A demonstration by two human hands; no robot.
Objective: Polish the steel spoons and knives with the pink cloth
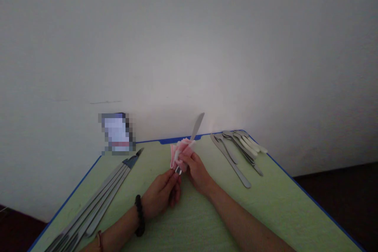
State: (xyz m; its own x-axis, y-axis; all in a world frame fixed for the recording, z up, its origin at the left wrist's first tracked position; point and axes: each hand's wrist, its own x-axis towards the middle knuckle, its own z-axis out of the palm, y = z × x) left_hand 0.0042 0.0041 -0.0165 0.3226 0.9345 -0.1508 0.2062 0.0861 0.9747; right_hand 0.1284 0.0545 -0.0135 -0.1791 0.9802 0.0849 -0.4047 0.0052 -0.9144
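Knife (197, 126) held upright at a slant between both hands, with pink cloth (184, 151) wrapped around its middle.
The left hand (161, 193) is closed on the handle end of the knife; the right hand (198, 173) grips the cloth against the metal just above, so both hands work close together. The knife is over the far middle of the green table (280, 208), blade pointing up and to the right, before a pale wall (189, 47). A group of metal cutlery (109, 201) lies to the left; a second knife (232, 162), metal spoons (228, 134) and white-handled cutlery (249, 147) lie to the right. A pixelated device (116, 130) is at the far left corner.
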